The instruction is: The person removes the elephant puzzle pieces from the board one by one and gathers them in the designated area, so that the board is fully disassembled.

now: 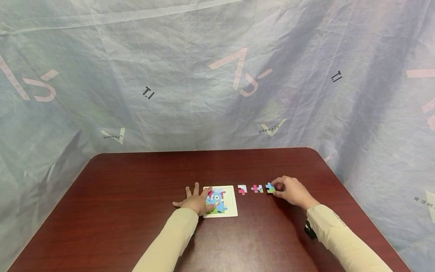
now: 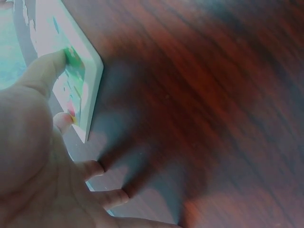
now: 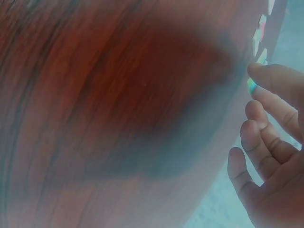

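Note:
A square puzzle board [image 1: 232, 204] with a white border lies on the table, a partly assembled blue cartoon animal [image 1: 217, 198] in its frame. My left hand [image 1: 194, 202] is spread at the board's left side, thumb and index fingertip resting on the picture, the other fingers on the table. To the right, my right hand [image 1: 293, 192] pinches a blue and green puzzle piece [image 1: 270, 187] between thumb and index finger; whether the piece is lifted cannot be told. Between board and right hand lie a pink and white piece [image 1: 242, 189] and a pink piece with mixed colours [image 1: 257, 188].
The dark red wooden table [image 1: 136, 211] has rounded far corners. Grey printed cloth [image 1: 190, 83] hangs behind it and along the sides. A small black object [image 1: 310, 230] shows beside the right sleeve, partly hidden by it.

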`<state>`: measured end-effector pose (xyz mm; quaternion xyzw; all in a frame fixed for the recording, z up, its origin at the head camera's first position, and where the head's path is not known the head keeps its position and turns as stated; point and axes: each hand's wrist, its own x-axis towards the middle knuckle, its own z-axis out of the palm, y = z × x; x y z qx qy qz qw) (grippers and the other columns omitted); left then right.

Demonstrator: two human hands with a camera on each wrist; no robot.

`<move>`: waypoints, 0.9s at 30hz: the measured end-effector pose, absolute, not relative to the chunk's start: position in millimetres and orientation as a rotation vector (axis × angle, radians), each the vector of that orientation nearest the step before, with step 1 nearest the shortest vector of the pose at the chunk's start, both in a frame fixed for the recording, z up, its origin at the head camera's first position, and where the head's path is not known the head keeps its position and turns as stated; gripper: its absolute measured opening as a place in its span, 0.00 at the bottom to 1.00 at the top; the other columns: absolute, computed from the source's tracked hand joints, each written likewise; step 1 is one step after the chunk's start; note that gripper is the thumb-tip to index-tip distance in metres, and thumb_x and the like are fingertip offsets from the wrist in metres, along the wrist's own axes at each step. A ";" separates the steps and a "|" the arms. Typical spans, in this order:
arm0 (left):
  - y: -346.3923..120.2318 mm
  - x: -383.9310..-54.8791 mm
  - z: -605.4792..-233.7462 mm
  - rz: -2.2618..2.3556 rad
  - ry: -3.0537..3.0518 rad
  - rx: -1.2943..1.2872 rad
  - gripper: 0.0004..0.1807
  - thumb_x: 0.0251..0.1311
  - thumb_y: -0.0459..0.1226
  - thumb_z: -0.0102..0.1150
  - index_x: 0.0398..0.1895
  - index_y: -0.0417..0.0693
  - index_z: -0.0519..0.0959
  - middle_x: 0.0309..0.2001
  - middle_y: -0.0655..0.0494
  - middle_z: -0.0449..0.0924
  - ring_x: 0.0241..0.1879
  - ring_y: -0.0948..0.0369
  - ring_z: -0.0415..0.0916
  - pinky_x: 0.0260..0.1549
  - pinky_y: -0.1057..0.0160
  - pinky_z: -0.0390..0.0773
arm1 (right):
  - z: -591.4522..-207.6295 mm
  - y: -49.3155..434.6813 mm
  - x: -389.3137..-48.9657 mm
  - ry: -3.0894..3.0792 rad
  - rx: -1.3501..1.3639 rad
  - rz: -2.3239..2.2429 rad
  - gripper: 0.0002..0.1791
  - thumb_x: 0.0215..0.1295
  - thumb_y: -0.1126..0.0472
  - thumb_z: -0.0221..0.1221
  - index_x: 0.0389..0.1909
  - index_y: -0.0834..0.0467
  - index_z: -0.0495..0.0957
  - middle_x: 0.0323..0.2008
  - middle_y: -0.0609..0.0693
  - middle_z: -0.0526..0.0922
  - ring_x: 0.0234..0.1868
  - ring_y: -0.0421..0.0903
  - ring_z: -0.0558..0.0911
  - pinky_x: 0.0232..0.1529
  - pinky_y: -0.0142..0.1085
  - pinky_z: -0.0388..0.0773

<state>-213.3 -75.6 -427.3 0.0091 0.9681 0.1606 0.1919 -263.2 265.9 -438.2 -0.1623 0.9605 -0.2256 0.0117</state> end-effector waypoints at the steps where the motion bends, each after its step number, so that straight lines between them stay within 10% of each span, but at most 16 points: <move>1: -75.4 -213.2 -427.2 0.448 2.717 0.023 0.40 0.69 0.55 0.60 0.80 0.63 0.57 0.82 0.44 0.41 0.79 0.38 0.35 0.54 0.16 0.55 | -438.5 266.8 -263.8 2.995 -0.505 -0.701 0.13 0.62 0.64 0.70 0.48 0.59 0.86 0.32 0.47 0.76 0.34 0.46 0.73 0.35 0.42 0.71; 27: -74.5 -212.3 -425.3 0.427 2.720 0.010 0.40 0.69 0.55 0.60 0.80 0.64 0.57 0.82 0.44 0.41 0.79 0.38 0.36 0.54 0.17 0.56 | -440.7 271.9 -270.3 2.978 -0.447 -0.704 0.13 0.59 0.65 0.71 0.45 0.60 0.86 0.30 0.48 0.77 0.33 0.47 0.74 0.35 0.43 0.72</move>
